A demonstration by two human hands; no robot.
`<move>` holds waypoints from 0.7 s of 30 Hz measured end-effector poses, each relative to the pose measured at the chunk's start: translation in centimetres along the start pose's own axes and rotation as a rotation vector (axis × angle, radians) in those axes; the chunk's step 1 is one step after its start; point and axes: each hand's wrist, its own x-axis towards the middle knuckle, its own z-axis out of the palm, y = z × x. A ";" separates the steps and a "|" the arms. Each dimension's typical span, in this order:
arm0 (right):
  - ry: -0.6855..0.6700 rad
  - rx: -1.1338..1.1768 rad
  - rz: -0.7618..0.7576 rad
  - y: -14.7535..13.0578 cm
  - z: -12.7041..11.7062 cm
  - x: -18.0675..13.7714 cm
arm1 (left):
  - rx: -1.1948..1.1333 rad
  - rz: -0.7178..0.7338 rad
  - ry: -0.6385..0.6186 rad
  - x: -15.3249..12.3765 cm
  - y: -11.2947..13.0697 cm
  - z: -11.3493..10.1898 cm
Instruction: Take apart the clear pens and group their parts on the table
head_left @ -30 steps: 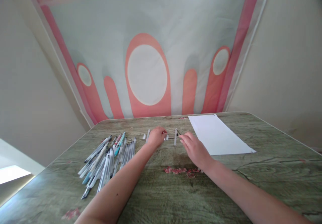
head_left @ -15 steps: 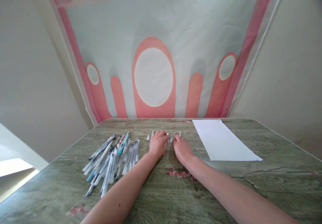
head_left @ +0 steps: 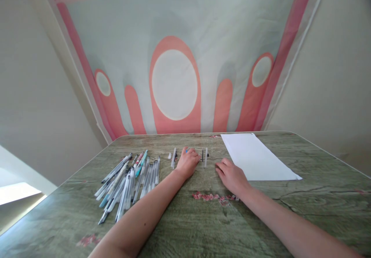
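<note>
Half a second before, both hands sat together over the small pen parts; now the right hand (head_left: 232, 176) had drawn back toward the white paper sheet (head_left: 256, 157), released, flat on the desk (head_left: 304, 207). The left hand (head_left: 189, 162) stayed curled over a blue-tipped piece, grip unclear. Beside it lay a clear plastic barrel (head_left: 205, 157), a thin dark refill (head_left: 202, 156), and glossy pens (head_left: 127, 182) further left, on wood-grain laminate

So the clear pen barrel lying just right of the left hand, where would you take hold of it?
Pinch the clear pen barrel at mid-length, fingers on its two long sides, coming from above. It lies flat on the table, pointing away from the person, with open surface between the left hand and right hand.
</note>
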 end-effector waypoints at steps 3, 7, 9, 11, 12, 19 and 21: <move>0.011 0.042 0.033 0.5 0.0 0.0 | -0.007 -0.003 -0.004 0.9 0.2 0.3; 0.031 0.054 0.028 0.7 0.0 0.2 | -0.053 -0.012 -0.001 1.8 0.6 0.3; 0.037 0.053 0.028 1.0 0.0 0.2 | -0.083 -0.026 -0.004 1.9 0.9 0.2; 0.041 0.050 0.031 1.2 0.1 0.3 | -0.114 -0.047 -0.007 1.9 1.1 0.2; 0.041 0.050 0.031 1.3 0.1 0.3 | -0.130 -0.058 -0.006 1.8 1.2 0.3; 0.031 0.036 -0.004 1.3 0.8 0.9 | -0.209 -0.142 0.017 1.0 1.5 0.8; 0.013 0.037 -0.021 1.4 1.0 1.4 | -0.206 -0.153 0.021 0.9 1.4 0.9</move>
